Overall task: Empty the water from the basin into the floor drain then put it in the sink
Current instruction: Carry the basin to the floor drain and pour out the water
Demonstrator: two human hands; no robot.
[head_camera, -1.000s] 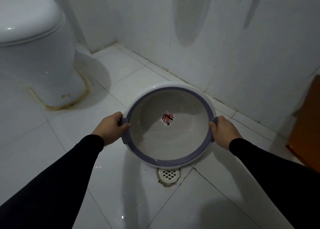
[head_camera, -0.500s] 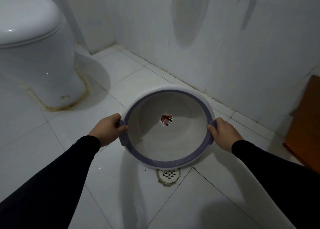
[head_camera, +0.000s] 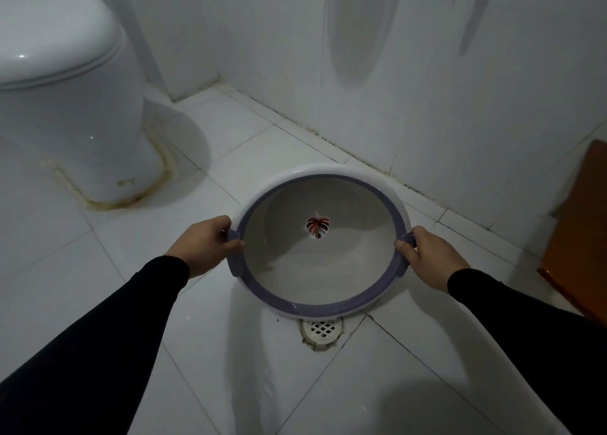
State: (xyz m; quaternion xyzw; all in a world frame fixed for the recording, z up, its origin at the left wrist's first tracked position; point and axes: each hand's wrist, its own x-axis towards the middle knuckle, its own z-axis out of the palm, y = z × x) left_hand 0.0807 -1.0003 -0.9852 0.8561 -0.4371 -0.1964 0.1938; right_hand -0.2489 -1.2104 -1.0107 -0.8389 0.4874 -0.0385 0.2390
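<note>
The round white plastic basin with a purple rim [head_camera: 320, 263] is tipped toward the square-grated white floor drain [head_camera: 321, 329], left hand [head_camera: 205, 244] and right hand [head_camera: 428, 255] gripping its side handles; it looks nearly drained, and the sink step remains

Both arms wear long black sleeves, plain and snug, left sleeve [head_camera: 98, 336] and right sleeve [head_camera: 525, 319] each ending at the wrist; left hand [head_camera: 207, 244] and right hand [head_camera: 430, 254] are bare, without gloves
</note>
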